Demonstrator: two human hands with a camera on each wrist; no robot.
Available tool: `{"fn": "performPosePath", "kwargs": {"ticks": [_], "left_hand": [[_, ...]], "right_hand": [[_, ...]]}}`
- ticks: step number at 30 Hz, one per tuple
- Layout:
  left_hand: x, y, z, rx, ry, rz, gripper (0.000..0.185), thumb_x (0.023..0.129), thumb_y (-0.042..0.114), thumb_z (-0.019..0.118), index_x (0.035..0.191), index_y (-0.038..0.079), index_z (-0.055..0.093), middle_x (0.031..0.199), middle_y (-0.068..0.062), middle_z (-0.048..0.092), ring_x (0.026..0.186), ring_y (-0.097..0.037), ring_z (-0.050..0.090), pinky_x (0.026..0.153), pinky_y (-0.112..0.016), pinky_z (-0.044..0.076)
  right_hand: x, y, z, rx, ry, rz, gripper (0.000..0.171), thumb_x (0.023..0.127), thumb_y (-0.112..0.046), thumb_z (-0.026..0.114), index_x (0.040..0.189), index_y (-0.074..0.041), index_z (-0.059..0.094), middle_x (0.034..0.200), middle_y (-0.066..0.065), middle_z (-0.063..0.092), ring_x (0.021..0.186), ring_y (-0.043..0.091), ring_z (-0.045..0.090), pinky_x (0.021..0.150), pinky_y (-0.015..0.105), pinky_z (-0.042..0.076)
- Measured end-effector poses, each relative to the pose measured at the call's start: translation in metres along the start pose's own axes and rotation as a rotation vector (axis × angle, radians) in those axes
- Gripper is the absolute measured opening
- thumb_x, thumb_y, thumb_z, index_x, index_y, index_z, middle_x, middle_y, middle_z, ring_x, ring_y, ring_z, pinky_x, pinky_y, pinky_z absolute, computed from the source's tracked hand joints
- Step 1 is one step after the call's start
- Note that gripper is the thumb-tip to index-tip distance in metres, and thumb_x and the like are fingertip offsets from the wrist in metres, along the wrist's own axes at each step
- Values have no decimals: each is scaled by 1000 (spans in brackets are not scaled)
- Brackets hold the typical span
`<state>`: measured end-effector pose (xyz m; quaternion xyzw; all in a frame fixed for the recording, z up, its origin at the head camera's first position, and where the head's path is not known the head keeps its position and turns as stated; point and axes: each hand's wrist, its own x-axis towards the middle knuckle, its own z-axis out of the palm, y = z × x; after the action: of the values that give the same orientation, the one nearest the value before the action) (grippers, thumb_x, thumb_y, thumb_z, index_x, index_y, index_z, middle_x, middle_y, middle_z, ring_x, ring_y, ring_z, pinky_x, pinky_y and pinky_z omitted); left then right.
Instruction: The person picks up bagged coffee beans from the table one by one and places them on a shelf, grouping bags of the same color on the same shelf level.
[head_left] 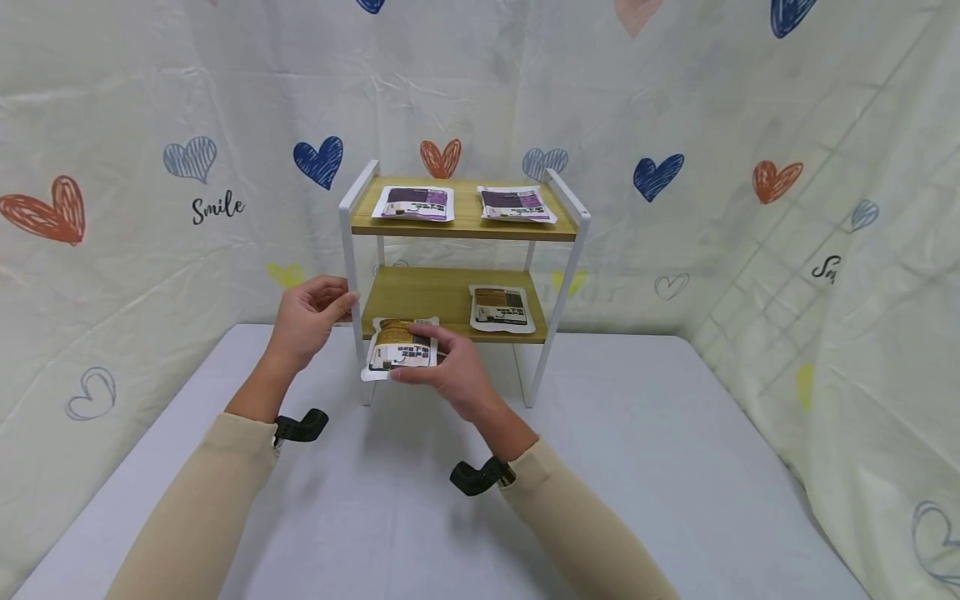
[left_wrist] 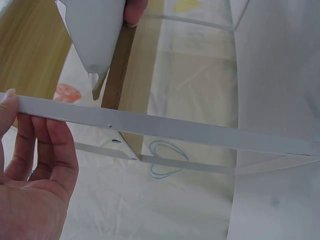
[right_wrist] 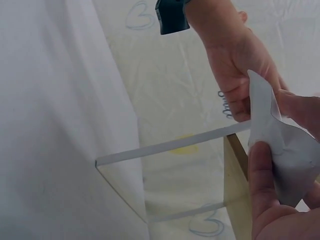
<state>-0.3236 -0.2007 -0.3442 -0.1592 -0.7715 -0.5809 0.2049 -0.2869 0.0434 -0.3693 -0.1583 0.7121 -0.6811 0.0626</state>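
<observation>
A small two-tier rack (head_left: 577,218) with white metal legs and wooden shelves stands at the back of the table. My right hand (head_left: 453,372) pinches a brown-and-white flat packet (head_left: 400,348) at the front left edge of the lower shelf (head_left: 427,293); the packet's pale underside (right_wrist: 280,140) shows in the right wrist view. My left hand (head_left: 307,317) holds the rack's front left leg (left_wrist: 150,127), fingers curled round it. Another brown packet (head_left: 501,308) lies on the lower shelf at the right. Two purple packets (head_left: 416,202) (head_left: 516,203) lie on the top shelf.
A grey cloth covers the table (head_left: 637,467). A cream curtain with coloured hearts (head_left: 318,160) hangs behind and along both sides. Black wrist mounts (head_left: 300,427) sit on both forearms.
</observation>
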Motion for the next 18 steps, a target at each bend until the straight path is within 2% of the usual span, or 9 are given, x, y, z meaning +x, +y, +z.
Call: {"fn": "performPosePath", "kwargs": {"ticks": [7, 13, 18], "left_hand": [[0, 0, 1, 3, 4, -4, 33, 97, 27, 72, 120, 3, 70, 110, -9, 74, 87, -5, 71, 77, -18, 61], [0, -1, 1, -4, 0, 1, 33, 97, 28, 72, 120, 4, 70, 103, 6, 73, 87, -5, 71, 77, -18, 61], [0, 1, 1, -14, 1, -8, 31, 97, 26, 72, 119, 5, 71, 99, 14, 72, 87, -5, 71, 77, -18, 61]], "right_hand": [[-4, -2, 0, -60, -40, -4, 78, 74, -5, 92, 142, -27, 61, 138, 8, 58, 111, 22, 63, 85, 25, 59], [-3, 1, 0, -66, -57, -13, 79, 75, -6, 92, 144, -28, 59, 137, 10, 58, 112, 22, 63, 86, 26, 60], [-1, 2, 1, -21, -50, -32, 79, 76, -1, 90, 145, -24, 59, 136, 11, 59, 110, 21, 64, 86, 25, 60]]}}
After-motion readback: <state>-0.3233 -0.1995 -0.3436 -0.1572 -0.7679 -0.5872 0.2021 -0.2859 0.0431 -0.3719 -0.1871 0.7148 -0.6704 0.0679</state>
